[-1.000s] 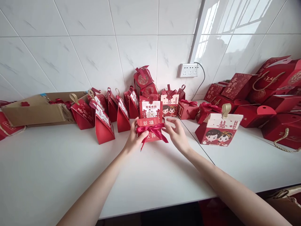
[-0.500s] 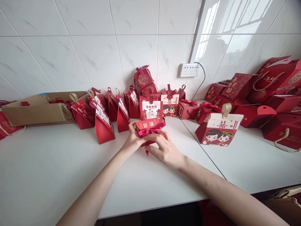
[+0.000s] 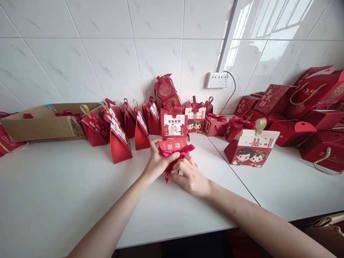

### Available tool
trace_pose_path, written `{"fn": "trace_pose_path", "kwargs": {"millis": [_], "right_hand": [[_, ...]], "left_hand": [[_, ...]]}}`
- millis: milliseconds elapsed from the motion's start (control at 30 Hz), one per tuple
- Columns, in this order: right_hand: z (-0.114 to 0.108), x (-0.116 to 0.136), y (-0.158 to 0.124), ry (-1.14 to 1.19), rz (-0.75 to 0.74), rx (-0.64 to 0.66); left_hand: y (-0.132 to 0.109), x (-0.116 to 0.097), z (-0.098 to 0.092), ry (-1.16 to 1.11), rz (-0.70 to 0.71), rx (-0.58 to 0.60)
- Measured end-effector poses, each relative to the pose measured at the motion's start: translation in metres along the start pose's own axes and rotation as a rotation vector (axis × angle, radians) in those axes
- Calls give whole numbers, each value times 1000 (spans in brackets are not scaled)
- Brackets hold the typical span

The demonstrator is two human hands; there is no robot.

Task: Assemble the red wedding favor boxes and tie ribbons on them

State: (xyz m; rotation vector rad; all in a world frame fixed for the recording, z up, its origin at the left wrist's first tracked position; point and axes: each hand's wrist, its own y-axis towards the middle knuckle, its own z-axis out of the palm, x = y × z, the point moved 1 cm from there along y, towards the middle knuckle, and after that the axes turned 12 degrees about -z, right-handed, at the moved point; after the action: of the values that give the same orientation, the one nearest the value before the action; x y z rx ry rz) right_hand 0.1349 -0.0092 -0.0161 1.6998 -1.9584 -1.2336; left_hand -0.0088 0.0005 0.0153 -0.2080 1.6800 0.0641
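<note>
A small red gift box (image 3: 172, 144) with a magenta ribbon bow (image 3: 185, 150) across its front stands on the white table, close to the table's middle. My left hand (image 3: 156, 161) grips it from the left side, with the thumb laid over the bow's knot. Lower down, my right hand (image 3: 189, 177) has its fingers curled in a pinch at the ribbon's hanging tail (image 3: 166, 180). Its knuckles rest against the box's lower front and hide part of it. Just behind stands a red box with a white printed label (image 3: 174, 125).
Several red triangular boxes (image 3: 120, 143) stand to the left, beside an open cardboard carton (image 3: 40, 129). On the right are a cream-topped box with cartoon figures (image 3: 251, 152) and a pile of red boxes (image 3: 290, 132). A power strip (image 3: 216, 80) hangs on the tiled wall.
My left thumb has come over onto the bow. My right hand has moved down from the bow to the lower front and ribbon tail, its fingers more curled.
</note>
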Motion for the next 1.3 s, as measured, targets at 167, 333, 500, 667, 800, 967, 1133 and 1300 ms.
{"fn": "trace_pose_path", "kwargs": {"millis": [167,333,500,667,800,967,1133,1300], "right_hand": [[1,2,1,41,-57,51],[1,2,3,43,-101,8],[0,3,3,92,-111,-40],[7,5,0,106,-128,109],[5,5,5,143,-149,36],[-19,-21,5,299,110,-165],[-25,-57,-12,484,789,147],[-13,-55,-15,933,909,283]], "left_hand": [[0,1,-2,23,32,-29],[2,3,-2,53,70,-46],[2,4,-2,38,89,-54],[4,5,-2,41,83,-74],[9,7,-3,23,101,-57],[14,7,-16,4,84,-99],[17,3,-29,28,41,-131],[19,2,-29,37,48,-154]]}}
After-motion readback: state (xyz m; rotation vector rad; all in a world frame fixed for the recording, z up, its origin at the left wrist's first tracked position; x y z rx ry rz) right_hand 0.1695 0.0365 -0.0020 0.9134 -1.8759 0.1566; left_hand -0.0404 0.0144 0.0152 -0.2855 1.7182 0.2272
